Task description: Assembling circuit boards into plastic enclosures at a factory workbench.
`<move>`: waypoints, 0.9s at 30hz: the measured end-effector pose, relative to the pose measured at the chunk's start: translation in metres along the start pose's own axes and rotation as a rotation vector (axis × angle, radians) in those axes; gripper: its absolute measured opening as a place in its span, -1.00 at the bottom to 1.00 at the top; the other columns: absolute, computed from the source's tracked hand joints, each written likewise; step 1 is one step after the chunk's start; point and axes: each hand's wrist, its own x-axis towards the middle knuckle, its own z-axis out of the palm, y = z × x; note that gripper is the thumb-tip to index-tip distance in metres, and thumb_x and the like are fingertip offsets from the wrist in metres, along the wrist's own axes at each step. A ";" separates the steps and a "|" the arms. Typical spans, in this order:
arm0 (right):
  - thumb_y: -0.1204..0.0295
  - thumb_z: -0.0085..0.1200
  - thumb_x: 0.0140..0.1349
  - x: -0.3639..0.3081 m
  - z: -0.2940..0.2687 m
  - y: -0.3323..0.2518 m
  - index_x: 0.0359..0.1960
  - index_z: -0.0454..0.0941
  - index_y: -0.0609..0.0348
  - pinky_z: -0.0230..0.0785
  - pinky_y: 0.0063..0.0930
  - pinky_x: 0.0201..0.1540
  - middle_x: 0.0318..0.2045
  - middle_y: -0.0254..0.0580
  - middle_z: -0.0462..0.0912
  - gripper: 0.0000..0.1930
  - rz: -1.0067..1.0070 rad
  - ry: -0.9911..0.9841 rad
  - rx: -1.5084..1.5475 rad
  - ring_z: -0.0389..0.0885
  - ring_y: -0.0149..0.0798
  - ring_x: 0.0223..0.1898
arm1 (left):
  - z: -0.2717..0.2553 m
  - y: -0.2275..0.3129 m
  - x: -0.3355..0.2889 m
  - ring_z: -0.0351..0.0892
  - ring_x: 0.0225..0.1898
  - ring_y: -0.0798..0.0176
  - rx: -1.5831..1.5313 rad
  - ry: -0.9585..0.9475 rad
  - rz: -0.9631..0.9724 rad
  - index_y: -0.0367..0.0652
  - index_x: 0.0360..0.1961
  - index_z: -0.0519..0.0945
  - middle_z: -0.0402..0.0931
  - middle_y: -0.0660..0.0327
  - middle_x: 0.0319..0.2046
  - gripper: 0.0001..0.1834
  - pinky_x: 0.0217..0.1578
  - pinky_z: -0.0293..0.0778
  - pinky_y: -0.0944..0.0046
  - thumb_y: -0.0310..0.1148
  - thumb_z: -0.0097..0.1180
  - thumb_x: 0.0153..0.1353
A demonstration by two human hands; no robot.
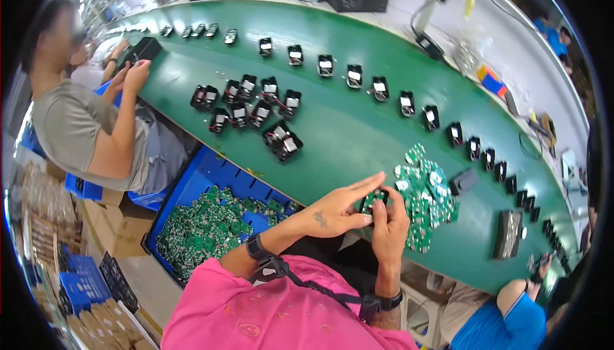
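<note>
And now a small green-and-black circuit unit (371, 202) is being gripped between the left hand (338, 209) and the right hand (389, 225), both being closed around it, the right thumb being laid over its face, probably to steady it. Just right of the grip, loose green boards (423, 204) are being kept heaped, likely for easy reach; farther off, up-left, black cases (261, 113) are being kept clustered.

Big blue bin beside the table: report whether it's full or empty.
Partly full: green circuit boards lie piled in the blue bin, with bare blue plastic showing beyond them.
</note>
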 end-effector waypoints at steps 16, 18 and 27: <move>0.49 0.24 0.16 0.051 0.089 0.010 0.09 0.48 0.37 0.42 -0.23 -0.18 -0.36 -0.08 0.58 -0.55 -0.427 -0.050 -0.325 0.55 -0.07 -0.31 | -0.211 0.014 0.016 0.63 -0.25 0.21 0.674 0.800 -0.058 -0.31 0.20 0.48 0.64 -0.01 -0.19 -0.28 -0.18 0.56 0.21 -0.11 0.38 0.08; 0.50 0.24 0.15 0.041 0.089 0.032 0.01 0.52 0.34 0.39 -0.20 -0.19 -0.41 -0.10 0.54 -0.62 -0.449 0.003 -0.399 0.51 -0.06 -0.33 | -0.290 0.013 0.032 0.69 -0.12 -0.06 0.827 0.955 0.062 -0.30 -0.01 0.60 0.68 -0.07 -0.20 -0.39 -0.07 0.55 0.09 -0.06 0.36 0.02; 0.57 0.20 0.12 0.047 0.098 0.032 -0.25 0.57 0.28 0.31 -0.19 -0.32 -0.48 -0.13 0.48 -0.84 -0.325 0.030 -0.402 0.45 -0.07 -0.41 | -0.495 -0.061 0.092 0.66 -0.07 -0.17 1.120 1.177 -0.405 -0.26 0.04 0.53 0.65 -0.10 -0.11 -0.33 -0.04 0.56 -0.06 -0.23 0.52 -0.08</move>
